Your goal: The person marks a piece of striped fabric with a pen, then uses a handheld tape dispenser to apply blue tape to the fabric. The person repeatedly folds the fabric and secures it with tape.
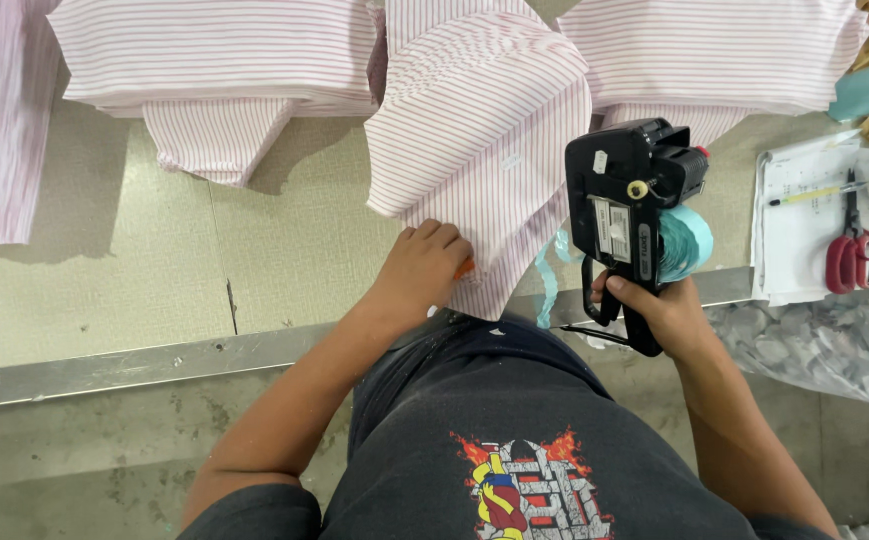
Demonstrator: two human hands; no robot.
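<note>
Pinning the near corner of a pink-striped fabric piece against the desk, the left hand sits just left of frame centre, fingers curled down onto the cloth's tip by the desk's metal edge. A small orange bit shows at the fingertips; cannot tell what it is.

Right hand, at 4 o'clock from centre, is clenched around the handle of a black tagging gun, held upright above the desk edge, a teal roll of tape on its right side and a teal strip trailing off to its left.

Handling judgement: the fabric looks thin, soft and light, will slide and crease easily, so flat finger pressure on the corner or a pinch at the edge suits it; no fragility. The gun looks rigid plastic, moderately weighty and top-heavy, best taken by the handle, as it is now.

Fabric piece lies from 12 o'clock down to centre, pointed end toward the person. More striped stacks at 11 o'clock and at 1 o'clock. At 3 o'clock: a sheet of paper with a pencil and red-handled scissors on it. Crumpled clear plastic lies below the desk edge at 4 o'clock.
</note>
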